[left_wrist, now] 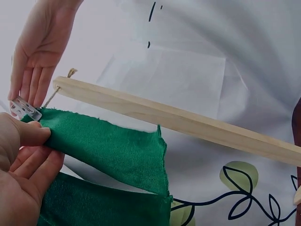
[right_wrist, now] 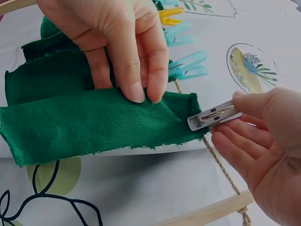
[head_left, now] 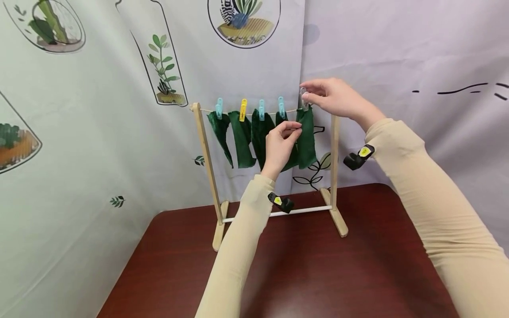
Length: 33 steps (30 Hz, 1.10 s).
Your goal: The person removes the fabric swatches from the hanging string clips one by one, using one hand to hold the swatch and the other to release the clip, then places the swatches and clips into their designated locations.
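Observation:
A strip of green cloth [head_left: 306, 141] hangs at the right end of a twine line [right_wrist: 220, 167], one of several on it. My left hand [head_left: 279, 145] pinches its left edge between thumb and fingers, a little below the line. At the top edge of that strip sits a clear clothespin [right_wrist: 214, 116], its jaws over cloth and line. My right hand [head_left: 338, 98] pinches the handle end of the clothespin from above. In the left wrist view the right hand [left_wrist: 44, 44] is partly hidden behind the clothespin [left_wrist: 27, 109] and the cloth [left_wrist: 108, 146].
Blue clothespins [head_left: 261, 110] and a yellow clothespin [head_left: 243, 110] clip other green strips [head_left: 240, 143] to the line. The line spans a wooden frame [head_left: 207, 163] with a white lower bar [head_left: 306, 210], standing on a dark red table [head_left: 302, 265]. A printed curtain [head_left: 99, 132] hangs behind.

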Tool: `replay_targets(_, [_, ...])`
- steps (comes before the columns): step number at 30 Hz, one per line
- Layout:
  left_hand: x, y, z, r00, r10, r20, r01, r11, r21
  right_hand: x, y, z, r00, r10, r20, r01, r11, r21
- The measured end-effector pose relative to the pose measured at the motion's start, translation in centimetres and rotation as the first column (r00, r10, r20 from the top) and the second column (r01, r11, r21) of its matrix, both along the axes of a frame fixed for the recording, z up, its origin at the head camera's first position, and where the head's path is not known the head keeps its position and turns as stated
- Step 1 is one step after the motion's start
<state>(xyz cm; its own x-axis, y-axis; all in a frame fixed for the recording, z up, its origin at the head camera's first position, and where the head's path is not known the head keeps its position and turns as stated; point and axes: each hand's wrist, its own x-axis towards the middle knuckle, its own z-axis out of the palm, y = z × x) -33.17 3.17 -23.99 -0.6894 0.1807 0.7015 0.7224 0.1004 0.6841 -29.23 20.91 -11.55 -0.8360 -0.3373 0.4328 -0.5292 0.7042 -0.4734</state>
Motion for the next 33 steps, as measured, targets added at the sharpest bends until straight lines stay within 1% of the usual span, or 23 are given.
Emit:
replay_targets(3, [0.0,0.0,0.0,1.0,-0.002,-0.018,0.002,1.0,-0.009,-0.2,0.0,-0.2,1.0,-0.013,-0.004,0.013,1.0,-0.011])
replay_targets(7, [0.1,-0.1,0.1,1.0,0.006,-0.023,-0.006,1.0,-0.023,-0.4,0.1,-0.4,0.999,-0.029,-0.021,0.029,0.999,-0.015])
replay_targets(14, [0.2,-0.5,-0.4,0.999,0.027,-0.034,-0.028,0.999,-0.044,-0.8,0.0,-1.1,0.995,-0.045,-0.087,0.045,0.999,-0.003])
replay_targets(16, [0.2,-0.6,-0.5,0.999,0.027,-0.03,-0.028,0.998,-0.047,-0.9,-0.2,-1.3,0.993,-0.049,-0.107,0.047,0.999,-0.019])
replay_targets(20, [0.2,-1.1,-0.3,0.999,0.026,-0.028,-0.027,0.999,-0.046,-1.0,-0.6,-1.7,0.987,-0.053,-0.151,0.04,0.995,-0.09])
replay_targets(23, [0.1,-1.3,-0.1,0.999,0.029,-0.038,-0.03,0.999,-0.042,-1.0,-0.8,-2.1,0.972,-0.049,-0.228,0.02,0.992,-0.128])
replay_targets(28, [0.2,-1.3,0.0,0.998,0.02,-0.066,-0.024,0.998,-0.058,-1.0,-1.0,-2.3,0.922,-0.069,-0.381,0.003,0.986,-0.17])
replay_targets(30, [0.3,-1.3,0.0,0.997,0.017,-0.073,-0.022,0.998,-0.065,-0.9,-1.1,-2.2,0.904,-0.084,-0.419,0.003,0.982,-0.19])
replay_targets(33, [0.4,-1.3,0.1,0.997,0.019,-0.076,-0.025,0.997,-0.07,-0.9,-1.2,-2.1,0.89,-0.094,-0.446,-0.004,0.977,-0.214])
